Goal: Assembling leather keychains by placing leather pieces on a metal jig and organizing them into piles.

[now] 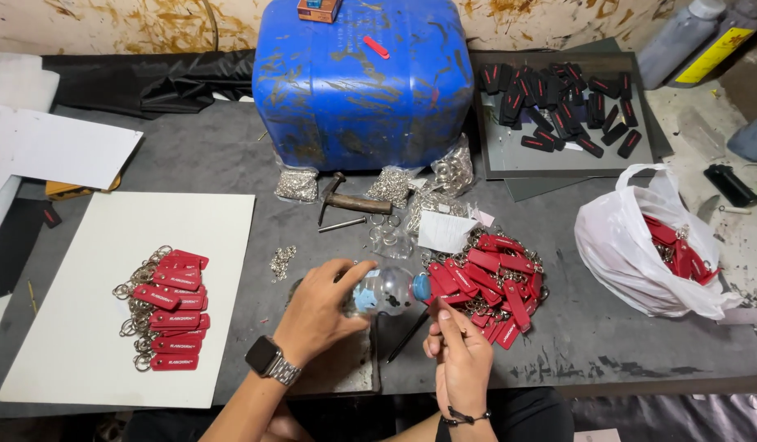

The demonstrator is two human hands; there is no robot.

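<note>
Left hand (317, 311) grips a clear plastic bottle (387, 290); right hand (460, 360) pinches near red key tags (489, 286).

dark grey worktable (231, 176) with blue drum (362, 78), white board (84, 352), hammer (350, 200), white bag (632, 245), loose red key tags (493, 282)

The left hand (317, 311) covers part of the clear plastic bottle (387, 290), so its grip is not fully seen. What the right hand (460, 360) pinches is too small to tell. Both forearms and the grey bottles (698, 37) are cut by the edges
</note>
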